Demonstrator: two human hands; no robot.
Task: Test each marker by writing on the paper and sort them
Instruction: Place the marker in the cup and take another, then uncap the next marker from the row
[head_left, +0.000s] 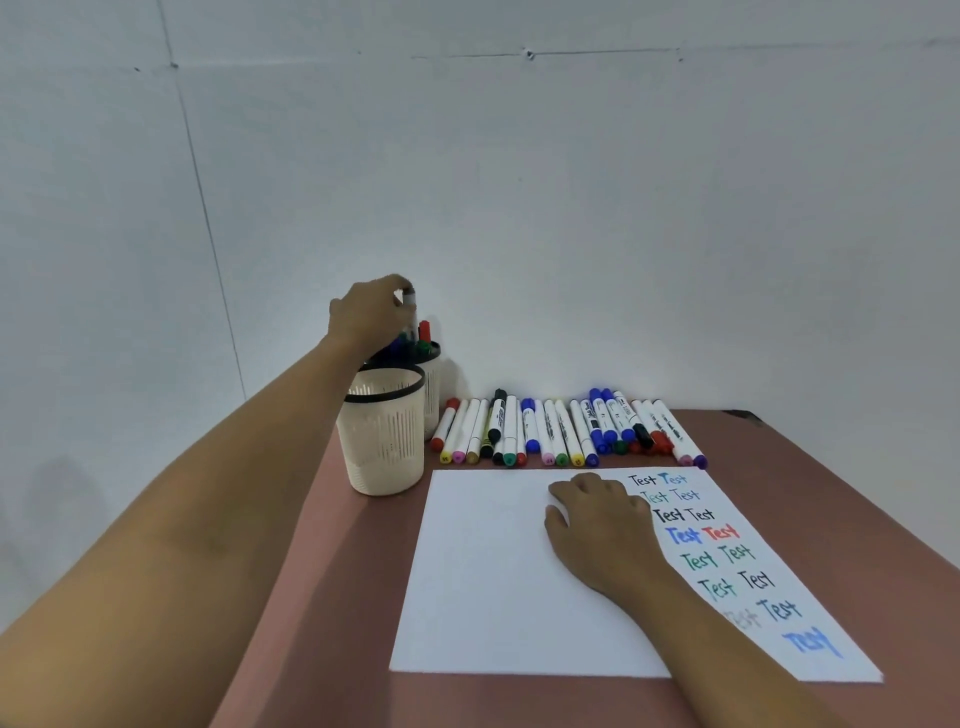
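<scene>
My left hand (366, 314) is raised over the far cup (432, 387), its fingers closed on the top of a marker (410, 312) that stands upright with its lower end among the markers in that cup. A nearer cream cup (382, 434) with a black rim stands in front of it. My right hand (597, 525) rests flat on the white paper (483, 571), palm down, holding nothing. The word "Test" is written in several colours down the paper's right side. A row of capped markers (566, 431) lies along the paper's far edge.
The table (810, 493) is reddish brown and ends against a white wall (519, 208) just behind the cups and markers. The table's left edge runs close beside the near cup. My left forearm crosses the lower left of the view.
</scene>
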